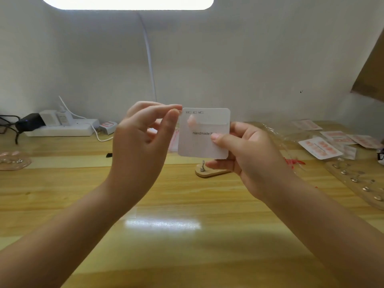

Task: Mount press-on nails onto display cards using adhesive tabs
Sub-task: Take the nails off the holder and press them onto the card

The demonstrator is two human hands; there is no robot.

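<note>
A white display card (pixel 202 142) printed "Handmade N..." is held upright above the wooden desk. My right hand (pixel 247 154) grips its right edge, thumb on the front. One pale pink press-on nail (pixel 191 119) sits on a clear strip near the card's top left. My left hand (pixel 143 138) is at the card's top left corner, thumb and forefinger pinched together at the edge; what they pinch is too small to tell.
Finished cards with pink nails (pixel 321 147) lie at the right beside clear bags (pixel 278 134). A wooden nail stand (pixel 207 170) sits under the card, a longer stand (pixel 359 181) far right. A power strip (pixel 62 127) with plugs is back left.
</note>
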